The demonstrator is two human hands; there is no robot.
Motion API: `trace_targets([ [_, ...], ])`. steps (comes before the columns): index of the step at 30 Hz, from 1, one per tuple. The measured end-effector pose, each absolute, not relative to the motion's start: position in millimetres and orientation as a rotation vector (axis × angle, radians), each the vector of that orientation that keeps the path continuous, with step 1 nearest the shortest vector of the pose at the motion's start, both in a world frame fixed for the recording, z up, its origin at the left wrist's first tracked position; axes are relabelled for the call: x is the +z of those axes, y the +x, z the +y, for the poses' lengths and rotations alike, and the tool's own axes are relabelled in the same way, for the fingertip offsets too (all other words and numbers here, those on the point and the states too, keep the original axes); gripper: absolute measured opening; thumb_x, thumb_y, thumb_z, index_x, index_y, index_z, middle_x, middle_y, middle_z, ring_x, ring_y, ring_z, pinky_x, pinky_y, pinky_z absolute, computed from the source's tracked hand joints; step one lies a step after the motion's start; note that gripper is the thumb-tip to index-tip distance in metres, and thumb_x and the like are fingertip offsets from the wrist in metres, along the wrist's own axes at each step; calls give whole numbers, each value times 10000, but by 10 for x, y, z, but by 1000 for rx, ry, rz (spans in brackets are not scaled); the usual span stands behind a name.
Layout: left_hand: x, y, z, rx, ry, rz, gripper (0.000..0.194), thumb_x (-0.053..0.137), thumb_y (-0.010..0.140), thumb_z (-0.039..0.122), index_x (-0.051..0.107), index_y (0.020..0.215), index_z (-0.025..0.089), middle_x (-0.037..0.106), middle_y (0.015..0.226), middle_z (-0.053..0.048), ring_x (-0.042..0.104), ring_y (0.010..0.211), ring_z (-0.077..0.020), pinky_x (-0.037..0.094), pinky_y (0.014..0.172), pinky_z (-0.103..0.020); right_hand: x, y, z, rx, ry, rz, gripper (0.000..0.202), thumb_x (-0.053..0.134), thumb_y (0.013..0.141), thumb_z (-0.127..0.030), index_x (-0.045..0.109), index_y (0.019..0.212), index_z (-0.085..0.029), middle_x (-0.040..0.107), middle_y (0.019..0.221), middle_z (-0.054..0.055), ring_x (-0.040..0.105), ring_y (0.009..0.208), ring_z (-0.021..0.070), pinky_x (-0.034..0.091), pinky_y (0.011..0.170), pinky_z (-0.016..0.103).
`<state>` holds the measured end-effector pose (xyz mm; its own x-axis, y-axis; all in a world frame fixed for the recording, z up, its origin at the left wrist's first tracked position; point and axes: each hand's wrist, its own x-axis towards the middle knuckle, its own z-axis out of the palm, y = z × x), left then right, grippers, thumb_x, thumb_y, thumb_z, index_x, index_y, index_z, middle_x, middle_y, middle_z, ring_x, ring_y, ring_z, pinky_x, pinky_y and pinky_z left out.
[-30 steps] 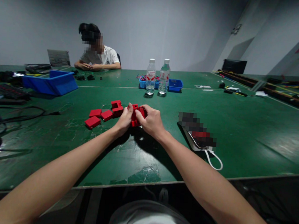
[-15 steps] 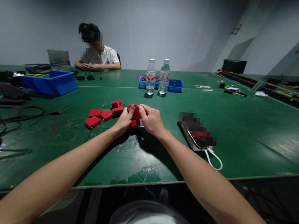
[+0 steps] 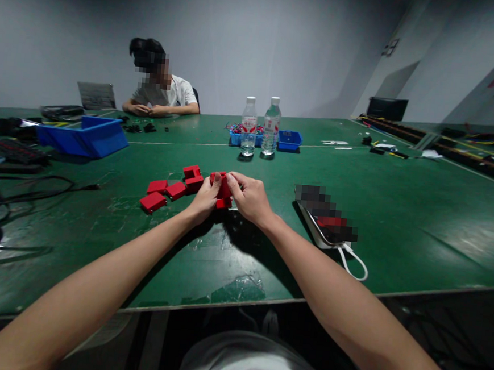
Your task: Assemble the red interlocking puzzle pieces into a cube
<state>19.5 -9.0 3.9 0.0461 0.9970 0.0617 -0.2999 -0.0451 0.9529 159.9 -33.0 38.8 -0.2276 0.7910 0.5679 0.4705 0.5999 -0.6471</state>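
**Red, notched, hard-looking piece (image 3: 224,194) between the left hand (image 3: 205,199) and the right hand (image 3: 253,199)**

Held just above or against the green, smooth tabletop (image 3: 171,284), near the middle, just right of a stepped red block (image 3: 193,182) and three flat red blocks (image 3: 153,202). Gripped narrowly on both sides: left thumb over the front, right thumb and fingertips pinching at the right edge. Well apart from the dark-faced, white-sided device (image 3: 319,232) on the right and the two clear plastic bottles (image 3: 248,129) at the far side.

Judged to be in a two-handed handling step, perhaps turning or adjusting; impossible to confirm from so little visible motion. For any next move, probably best to keep a steady left grip and apply light, controlled pressure with the right, without slipping at the notches.

Hidden behind thumbs and curled fingers: much of the outline and most contact points. Too small to make out: any seam, hence unclear whether one part or several joined. Also blurred out: the device's upper face. Lost in dark shadow: most detail beneath the near edge.
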Motion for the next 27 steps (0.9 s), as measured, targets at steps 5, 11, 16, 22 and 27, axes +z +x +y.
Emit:
trace_targets([
  [5,-10,178,-51,1318,1112,904,673,679,724,720,552,1075,161,716,987,-95,724,913,-233,594,796,-342,392,1607,-322,459,-1015,-1895,361,443,1011,-363,726,871,-188,693,738,0,590,672,127,358,631,216],
  [11,-64,143,-16,1324,1175,936,690,682,741,720,557,1134,166,701,1075,-100,695,1011,-249,564,884,-367,340,1590,-308,486,-1032,-1913,350,474,1009,-390,756,1109,-208,754,819,12,621,684,127,401,663,215],
  [16,31,186,-84,1323,1106,903,619,686,775,682,564,1089,163,710,1028,-99,701,999,-241,563,863,-345,275,1575,-279,495,-997,-1872,349,474,1005,-395,754,1138,-234,787,972,34,701,825,174,477,759,252],
  [22,143,235,-118,1330,917,920,445,716,818,569,586,960,169,708,838,-37,713,804,-197,566,745,-304,294,1554,-308,545,-1037,-1823,360,532,963,-396,688,1222,-201,774,980,74,710,802,193,523,778,305],
  [27,157,228,-97,1353,833,926,373,727,809,512,587,782,167,643,664,26,641,620,-126,521,652,-239,353,1544,-354,641,-1143,-1763,509,617,892,-437,534,1300,-144,729,892,69,674,690,178,527,733,323],
])
